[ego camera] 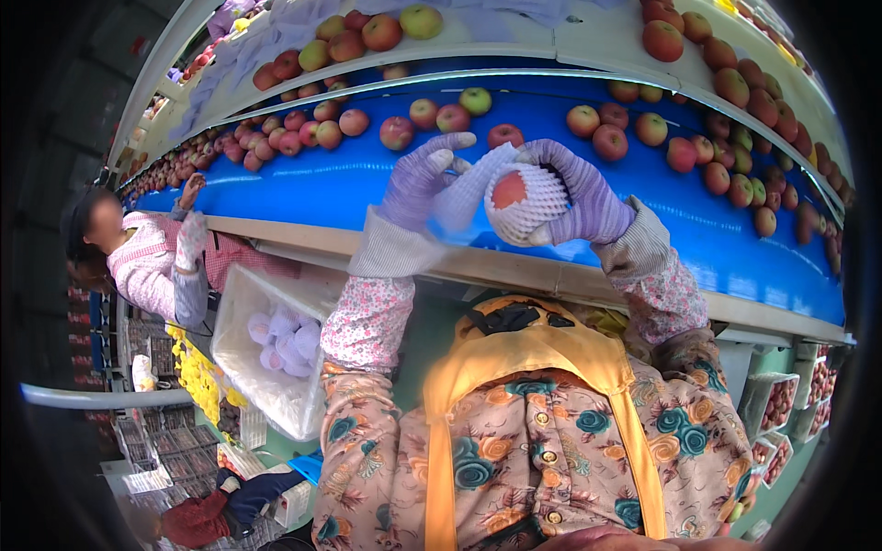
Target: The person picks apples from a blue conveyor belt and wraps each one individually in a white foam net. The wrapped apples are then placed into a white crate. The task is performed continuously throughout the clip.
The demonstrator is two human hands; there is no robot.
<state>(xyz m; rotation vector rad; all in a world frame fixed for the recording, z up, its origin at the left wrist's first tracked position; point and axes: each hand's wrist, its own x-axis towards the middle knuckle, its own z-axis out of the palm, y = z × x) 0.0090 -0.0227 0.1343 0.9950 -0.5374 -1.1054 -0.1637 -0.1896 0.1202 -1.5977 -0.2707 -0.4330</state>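
Both hands wear striped purple gloves with pale fingertips. My right hand (pixel 586 193) grips an apple (pixel 508 191) wrapped in a white foam net sleeve (pixel 530 206), with some red skin showing through an opening. To its left, my left hand (pixel 424 179) is raised over the blue conveyor belt (pixel 310 186), fingers parted. A blurred, pale foam net (pixel 465 196) stretches between this hand and the wrapped apple; whether the fingers hold it is unclear. Loose red and green apples (pixel 453 118) lie on the belt just beyond the hands.
A lined crate (pixel 238 365) of foam-wrapped apples (pixel 289 341) stands below left of the belt. A co-worker (pixel 155 258) is beside the belt at left; another person (pixel 200 520) is at lower left. More apples line the upper shelf (pixel 496 41). Apple crates (pixel 772 399) stand at right.
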